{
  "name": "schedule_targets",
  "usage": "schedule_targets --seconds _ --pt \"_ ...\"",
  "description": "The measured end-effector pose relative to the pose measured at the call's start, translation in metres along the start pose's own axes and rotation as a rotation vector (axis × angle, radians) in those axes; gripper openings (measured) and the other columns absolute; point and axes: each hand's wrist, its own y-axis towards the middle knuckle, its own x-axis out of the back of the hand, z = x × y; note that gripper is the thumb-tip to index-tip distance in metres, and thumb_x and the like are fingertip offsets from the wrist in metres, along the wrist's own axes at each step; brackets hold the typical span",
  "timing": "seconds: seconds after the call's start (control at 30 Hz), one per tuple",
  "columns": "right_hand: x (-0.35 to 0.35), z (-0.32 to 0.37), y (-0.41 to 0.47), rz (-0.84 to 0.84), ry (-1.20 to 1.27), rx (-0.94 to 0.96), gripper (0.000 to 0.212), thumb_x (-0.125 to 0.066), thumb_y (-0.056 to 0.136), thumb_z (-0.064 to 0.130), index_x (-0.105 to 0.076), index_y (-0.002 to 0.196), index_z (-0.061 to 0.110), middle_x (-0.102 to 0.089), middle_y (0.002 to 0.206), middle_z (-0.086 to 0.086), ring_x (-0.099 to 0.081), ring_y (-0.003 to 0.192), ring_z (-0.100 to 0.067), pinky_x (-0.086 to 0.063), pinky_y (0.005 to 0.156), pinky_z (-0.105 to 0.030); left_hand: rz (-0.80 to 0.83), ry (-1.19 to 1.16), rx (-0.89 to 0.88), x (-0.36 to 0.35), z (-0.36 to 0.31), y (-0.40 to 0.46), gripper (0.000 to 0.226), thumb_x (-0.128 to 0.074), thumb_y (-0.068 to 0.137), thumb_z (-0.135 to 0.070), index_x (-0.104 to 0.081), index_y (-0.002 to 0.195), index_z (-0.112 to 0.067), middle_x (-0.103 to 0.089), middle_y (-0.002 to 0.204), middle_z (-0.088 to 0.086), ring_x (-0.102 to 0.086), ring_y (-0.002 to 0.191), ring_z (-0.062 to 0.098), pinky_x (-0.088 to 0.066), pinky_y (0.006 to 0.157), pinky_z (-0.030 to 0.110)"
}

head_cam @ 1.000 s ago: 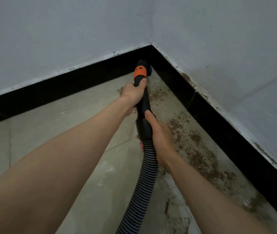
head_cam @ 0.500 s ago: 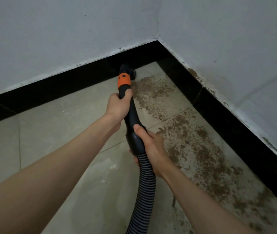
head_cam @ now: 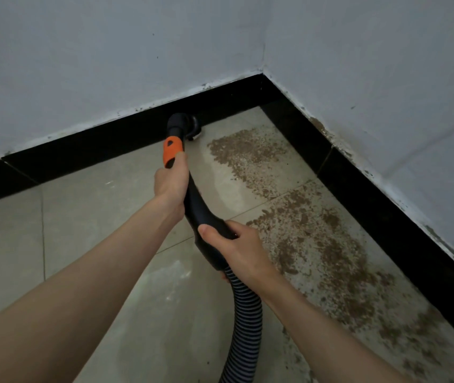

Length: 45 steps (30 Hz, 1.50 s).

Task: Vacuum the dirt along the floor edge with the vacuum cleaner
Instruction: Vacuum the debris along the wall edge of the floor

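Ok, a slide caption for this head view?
Both hands grip the vacuum wand, nozzle at the black skirting, brown dirt alongside.

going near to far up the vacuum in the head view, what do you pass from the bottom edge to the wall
ribbed black-and-grey hose → right hand gripping the black cuff → curved black plastic wand → left hand → orange band → black nozzle head → black skirting strip → pale painted wall
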Motion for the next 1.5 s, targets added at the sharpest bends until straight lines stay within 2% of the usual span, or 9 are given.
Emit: schedule_targets --seconds 0.13,0.23,0.4,0.63,0.8,1.07,1.2,1.33,1.5 --pt "0.002 0.000 -0.005 0.014 -0.115 0.007 0.047 -0.069 0.060 0.064 -0.069 0.078 0.021 -0.068 0.063 0.002 -0.063 0.050 -0.020 -0.048 0.042 -0.026 -0.056 0.012 0.021 0.010 0.012 0.000 0.040 -0.059 0.086 -0.052 -0.046 0.088 -0.014 -0.054 0.079 0.008 -0.057 0.073 0.026 -0.055 0.082 0.042" --pt "0.010 -0.006 -0.011 0.022 -0.178 -0.006 0.052 -0.067 0.056 0.067 -0.070 0.080 0.021 -0.071 0.068 0.000 -0.066 0.054 -0.020 -0.048 0.043 -0.026 -0.056 0.023 0.074 0.011 0.023 -0.002 0.045 -0.053 0.092 -0.049 -0.048 0.109 -0.008 -0.054 0.082 0.010 -0.058 0.073 0.026 -0.055 0.083 0.043" --pt "0.019 -0.005 -0.016 -0.017 -0.175 -0.018 0.052 -0.066 0.055 0.069 -0.070 0.078 0.022 -0.066 0.058 0.006 -0.061 0.046 -0.014 -0.045 0.042 -0.023 0.029 0.034 0.089 -0.002 0.022 -0.009 0.049 -0.044 0.095 -0.053 -0.042 0.112 -0.007 -0.053 0.073 0.009 -0.055 0.057 0.022 -0.049 0.052 0.031" --pt "0.034 0.000 -0.015 -0.072 -0.214 -0.036 0.049 -0.064 0.053 0.072 -0.067 0.074 0.027 -0.064 0.054 0.011 -0.058 0.041 -0.006 -0.046 0.043 -0.023 0.081 0.031 0.132 -0.024 0.019 -0.006 0.061 -0.042 0.093 -0.058 -0.043 0.122 -0.005 -0.053 0.072 0.010 -0.054 0.055 0.023 -0.049 0.054 0.032" --pt "0.048 0.003 -0.010 -0.101 -0.216 -0.035 0.051 -0.064 0.053 0.073 -0.068 0.076 0.027 -0.067 0.059 0.013 -0.062 0.046 -0.005 -0.045 0.043 -0.020 0.127 0.030 0.140 -0.044 0.013 -0.005 0.063 -0.043 0.093 -0.059 -0.044 0.126 -0.005 -0.053 0.074 0.010 -0.054 0.052 0.023 -0.047 0.041 0.027" --pt "0.072 0.004 0.013 -0.185 -0.253 -0.019 0.046 -0.069 0.061 0.069 -0.069 0.076 0.026 -0.070 0.068 0.009 -0.065 0.057 -0.004 -0.049 0.051 -0.021 0.184 0.041 0.134 -0.082 0.008 0.012 0.070 -0.043 0.089 -0.065 -0.044 0.129 -0.007 -0.055 0.094 0.011 -0.055 0.081 0.026 -0.053 0.090 0.044" --pt "0.080 0.007 0.029 -0.208 -0.228 -0.014 0.056 -0.066 0.049 0.074 -0.070 0.073 0.023 -0.071 0.066 0.008 -0.068 0.060 -0.007 -0.054 0.056 -0.026 0.170 0.068 0.092 -0.101 0.002 0.020 0.069 -0.042 0.090 -0.065 -0.048 0.129 -0.008 -0.058 0.104 0.011 -0.058 0.088 0.027 -0.053 0.088 0.040" --pt "0.098 0.015 0.046 -0.190 -0.262 0.018 0.049 -0.067 0.052 0.072 -0.066 0.066 0.025 -0.067 0.059 0.012 -0.065 0.058 -0.006 -0.049 0.053 -0.024 0.158 0.043 0.094 -0.118 -0.004 0.028 0.070 -0.043 0.090 -0.065 -0.049 0.131 -0.008 -0.061 0.120 0.014 -0.062 0.100 0.029 -0.054 0.088 0.038" --pt "0.108 0.009 0.049 -0.218 -0.304 0.008 0.055 -0.063 0.049 0.075 -0.066 0.069 0.024 -0.066 0.064 0.011 -0.062 0.055 -0.001 -0.046 0.050 -0.020 0.117 0.094 0.069 -0.130 0.001 0.032 0.071 -0.039 0.090 -0.065 -0.050 0.127 -0.006 -0.061 0.113 0.014 -0.062 0.097 0.029 -0.054 0.089 0.040"
